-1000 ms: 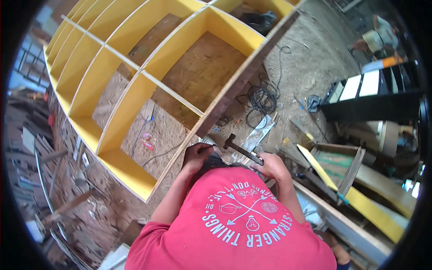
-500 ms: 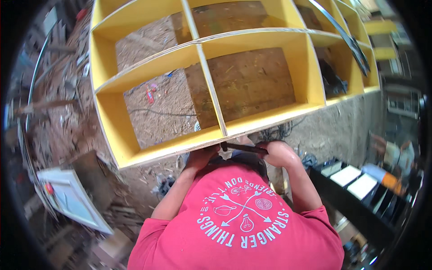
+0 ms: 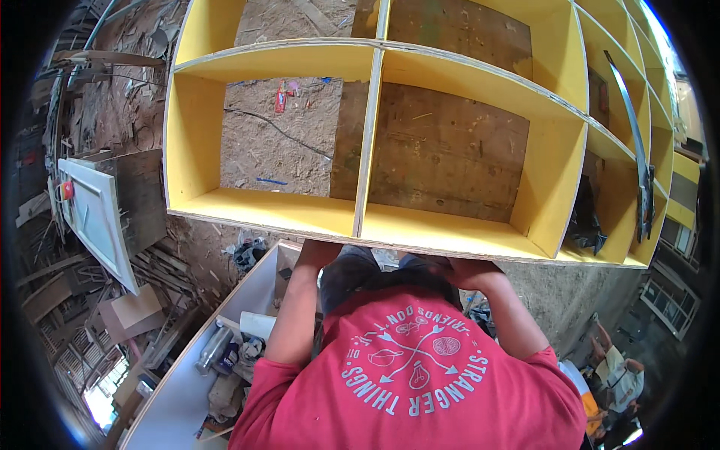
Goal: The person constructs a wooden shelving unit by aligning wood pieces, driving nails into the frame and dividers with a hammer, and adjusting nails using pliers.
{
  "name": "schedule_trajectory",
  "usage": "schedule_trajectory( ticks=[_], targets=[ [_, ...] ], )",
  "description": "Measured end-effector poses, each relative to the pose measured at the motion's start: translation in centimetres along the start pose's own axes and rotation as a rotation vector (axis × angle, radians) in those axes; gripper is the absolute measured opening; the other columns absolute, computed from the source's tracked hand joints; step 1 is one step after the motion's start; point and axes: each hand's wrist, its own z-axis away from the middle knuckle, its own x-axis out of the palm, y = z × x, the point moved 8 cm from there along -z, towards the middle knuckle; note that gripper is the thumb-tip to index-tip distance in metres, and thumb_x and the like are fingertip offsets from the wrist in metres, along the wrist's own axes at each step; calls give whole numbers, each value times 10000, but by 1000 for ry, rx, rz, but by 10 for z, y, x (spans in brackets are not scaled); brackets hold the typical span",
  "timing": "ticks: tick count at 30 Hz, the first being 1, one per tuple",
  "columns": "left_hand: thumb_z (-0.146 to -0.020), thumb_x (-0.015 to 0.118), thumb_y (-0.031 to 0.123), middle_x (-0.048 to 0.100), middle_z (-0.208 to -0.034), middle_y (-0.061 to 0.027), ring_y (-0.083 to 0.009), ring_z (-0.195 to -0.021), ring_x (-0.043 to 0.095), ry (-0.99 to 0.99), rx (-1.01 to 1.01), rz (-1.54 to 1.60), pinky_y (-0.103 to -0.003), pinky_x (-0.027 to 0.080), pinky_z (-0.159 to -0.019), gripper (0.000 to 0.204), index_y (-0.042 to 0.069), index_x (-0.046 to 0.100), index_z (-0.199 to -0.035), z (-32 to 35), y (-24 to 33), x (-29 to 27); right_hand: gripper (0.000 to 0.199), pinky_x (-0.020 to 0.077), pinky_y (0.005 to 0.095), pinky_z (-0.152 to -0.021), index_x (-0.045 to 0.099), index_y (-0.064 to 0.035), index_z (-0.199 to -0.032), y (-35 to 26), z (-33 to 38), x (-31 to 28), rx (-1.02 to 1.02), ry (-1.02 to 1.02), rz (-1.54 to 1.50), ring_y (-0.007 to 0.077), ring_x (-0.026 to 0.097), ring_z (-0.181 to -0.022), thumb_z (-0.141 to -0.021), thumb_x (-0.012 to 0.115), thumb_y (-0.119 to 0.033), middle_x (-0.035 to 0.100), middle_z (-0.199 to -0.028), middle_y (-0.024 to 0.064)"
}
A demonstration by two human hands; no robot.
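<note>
Grip status: can't tell on either side. My left hand (image 3: 319, 253) and right hand (image 3: 474, 273) both run up to the front edge of the yellow frame (image 3: 193, 142), and that edge hides the fingers, so spread or pinching is unreadable. Frame sits right ahead of me, its far rows cut off at the top.

Writing: red shirt (image 3: 480, 405) has white lettering ringed around crossed arrows and small icons. A purple packet (image 3: 228, 358) at lower left is too small to read.

Containers: open box (image 3: 176, 397) at lower left holds a clear bottle (image 3: 215, 349), that packet and crumpled stuff I can't identify; my left arm and shirt cover part of it. Frame's near-left bay shows dirt floor, a red wrapper (image 3: 280, 97) and a dark cable (image 3: 277, 128); the bay beside it shows brown board (image 3: 450, 150). Black bag-like item (image 3: 589, 217) in a right-hand bay, shape unclear. Co-worker (image 3: 621, 375) at lower right, blurry.
</note>
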Motion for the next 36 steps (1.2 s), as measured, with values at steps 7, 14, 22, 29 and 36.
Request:
schedule_trajectory(
  ticks=[7, 14, 22, 29, 36],
  targets=[
    [-1035, 614, 243, 637, -1384, -176, -366, -1327, 567, -30, 137, -18, -476, 436, -1138, 396, 63, 606, -1387, 1, -8, 5, 371, 574, 500, -748, 773, -209, -1228, -93, 81, -107, 80, -224, 237, 382, 724, -783, -923, 722, -414, 744, -840, 168],
    [-1000, 663, 211, 672, -1307, -166, -376, -1259, 604, 22, 235, 140, -472, 487, -1071, 357, 75, 644, -1330, -4, 12, -9, 368, 548, 465, -646, 826, -198, -1103, -178, 97, -224, 115, -180, 347, 351, 709, -679, -808, 811, -418, 721, -732, 146],
    [-1016, 657, 296, 660, -1325, -155, -366, -1264, 599, -50, 255, 226, -465, 488, -1078, 394, 94, 626, -1352, -10, 11, -6, 187, 546, 475, -779, 831, -188, -899, -227, -3, -257, 297, -115, 768, 358, 705, -832, -738, 813, -281, 735, -793, 111],
    [-1013, 663, 262, 675, -1274, -161, -367, -1216, 619, 94, 429, 131, -456, 500, -1049, 362, 93, 637, -1332, -7, 15, -7, 221, 562, 464, -796, 845, -210, -947, -244, -25, -256, 292, -197, 965, 318, 727, -843, -731, 865, -255, 757, -816, 78],
    [-1019, 665, 267, 680, -1238, -165, -362, -1184, 631, 9, 306, 301, -464, 501, -1025, 330, 80, 648, -1290, -12, 14, -4, 112, 596, 403, -770, 831, -164, -898, -230, -40, -249, 271, 17, 1189, 271, 769, -866, -839, 770, -238, 786, -889, 82]
  ],
)
